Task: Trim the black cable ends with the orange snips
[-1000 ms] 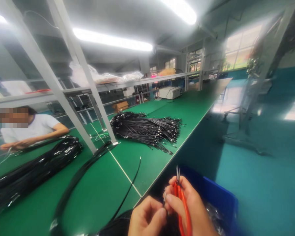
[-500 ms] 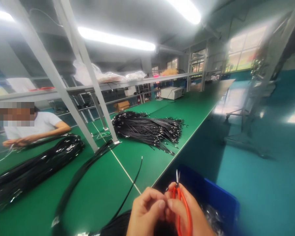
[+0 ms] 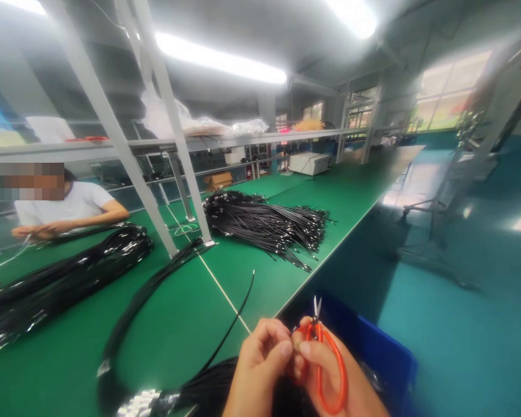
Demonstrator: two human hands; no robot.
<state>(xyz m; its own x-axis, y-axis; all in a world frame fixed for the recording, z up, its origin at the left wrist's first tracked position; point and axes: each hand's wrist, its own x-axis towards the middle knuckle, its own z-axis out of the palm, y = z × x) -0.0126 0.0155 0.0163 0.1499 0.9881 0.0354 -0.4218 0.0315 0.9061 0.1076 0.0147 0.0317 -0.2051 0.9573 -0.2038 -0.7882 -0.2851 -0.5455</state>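
My right hand (image 3: 323, 359) holds a pair of red-handled scissors (image 3: 342, 370), blades pointing up and slightly apart. Its thumb and forefinger are pinched against the fingertips of my left hand (image 3: 264, 356). Those left fingers are closed together on something small that the fingers hide. Below and to the left of my hands lies a bundle of black cables (image 3: 212, 379), partly covered by my left wrist. One single black cable (image 3: 238, 313) sticks out of it across the green tabletop (image 3: 178, 324).
A large heap of black cables (image 3: 264, 223) lies farther along the bench, by a grey shelf post (image 3: 191, 168). Another cable bundle (image 3: 82, 260) lies at left, before a seated co-worker (image 3: 87, 200). A blue bin (image 3: 386, 347) stands below the bench edge, right of my hands.
The view has shifted a little, so the scene sits slightly right. The scissors' outer handle loop has swung farther out. My fingertips stay pressed together.
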